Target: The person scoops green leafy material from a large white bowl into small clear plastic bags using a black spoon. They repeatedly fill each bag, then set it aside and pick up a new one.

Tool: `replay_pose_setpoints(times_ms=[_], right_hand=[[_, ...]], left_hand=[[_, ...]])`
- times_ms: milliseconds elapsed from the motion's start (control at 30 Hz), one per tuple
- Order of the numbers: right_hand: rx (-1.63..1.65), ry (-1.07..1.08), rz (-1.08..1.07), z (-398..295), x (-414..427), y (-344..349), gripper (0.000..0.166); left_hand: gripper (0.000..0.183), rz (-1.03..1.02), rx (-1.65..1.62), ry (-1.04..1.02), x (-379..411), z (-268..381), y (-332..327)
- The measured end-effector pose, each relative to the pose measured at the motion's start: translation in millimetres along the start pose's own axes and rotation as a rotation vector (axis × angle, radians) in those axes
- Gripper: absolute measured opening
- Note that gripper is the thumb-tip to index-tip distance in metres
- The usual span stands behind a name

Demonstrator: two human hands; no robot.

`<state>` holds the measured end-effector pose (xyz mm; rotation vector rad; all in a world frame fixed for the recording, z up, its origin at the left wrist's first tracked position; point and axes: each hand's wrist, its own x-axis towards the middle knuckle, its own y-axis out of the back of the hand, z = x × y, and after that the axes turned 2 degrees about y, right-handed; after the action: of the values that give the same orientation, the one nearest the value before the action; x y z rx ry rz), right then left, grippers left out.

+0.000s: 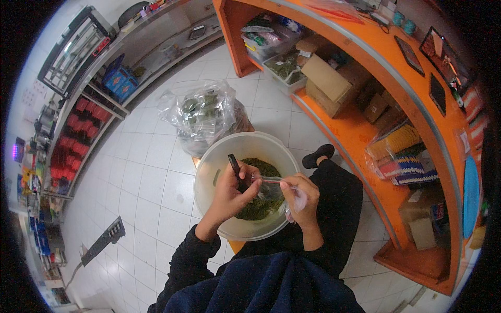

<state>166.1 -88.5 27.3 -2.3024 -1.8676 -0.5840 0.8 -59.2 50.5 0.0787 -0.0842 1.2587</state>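
A round translucent plastic tub (207,172) stands before me with dried green herb (256,209) in its bottom. Above it my left hand (234,189) grips a black handle (234,162), whose lower part is hidden by the fingers; its thumb and finger are also at one end of a clear zip-lock bag's edge. My right hand (302,195) pinches the other end of that clear plastic bag (272,180), with more crumpled clear plastic (300,200) in its palm. The bag's mouth spans the gap between both hands.
Beyond the tub, a large clear bag (207,111) holds smaller bags of green herb. An orange shelf unit (352,129) with cardboard boxes (328,84) curves along the right. A power strip (103,240) lies on the tiled floor at left. My shoe (318,156) is right of the tub.
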Motion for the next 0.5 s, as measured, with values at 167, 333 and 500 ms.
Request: replay_pose_setpoints(times_ms=[167, 333, 500], right_hand=[[-0.016, 0.012, 0.030, 1.1, 0.3, -0.1, 0.006], [0.024, 0.001, 0.101, 1.7, 0.6, -1.3, 0.006], [-0.008, 0.036, 0.079, 1.8, 0.2, -1.7, 0.005]], left_hand=[[0.030, 0.019, -0.050, -0.029, 4.6, -0.6, -5.1], [0.032, -0.003, -0.162, 0.020, 5.7, 0.3, -1.9], [0.031, -0.030, -0.114, 0.023, 6.3, -2.9, -8.8]])
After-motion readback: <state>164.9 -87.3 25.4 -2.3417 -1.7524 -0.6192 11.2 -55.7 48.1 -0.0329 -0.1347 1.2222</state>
